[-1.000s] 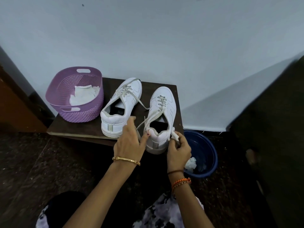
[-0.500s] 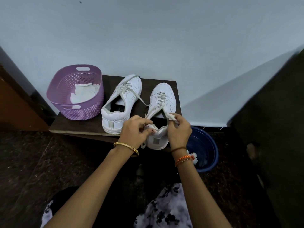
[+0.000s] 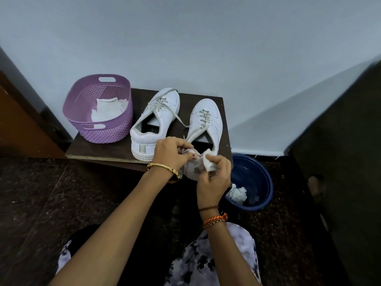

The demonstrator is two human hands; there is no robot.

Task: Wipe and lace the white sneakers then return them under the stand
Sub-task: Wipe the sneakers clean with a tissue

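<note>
Two white sneakers stand side by side on a dark wooden stand [image 3: 103, 149], toes toward the wall. The left sneaker [image 3: 154, 122] has loose laces trailing to the right. The right sneaker [image 3: 206, 122] overhangs the stand's front edge at the heel. My left hand [image 3: 171, 153] grips the heel collar of the right sneaker, fingers curled over its rim. My right hand [image 3: 214, 176] pinches a small white wipe [image 3: 208, 163] against that heel. Both hands hide most of the heel.
A purple perforated basket [image 3: 99, 112] with white cloths inside sits on the stand's left end. A dark blue bucket [image 3: 253, 182] holding crumpled white wipes stands on the floor to the right. A dark cabinet fills the right edge. The floor is dark stone.
My right hand has dropped from the sneaker's tongue area to the heel, the white wipe now showing in its fingers. My left hand stays on the heel collar.
</note>
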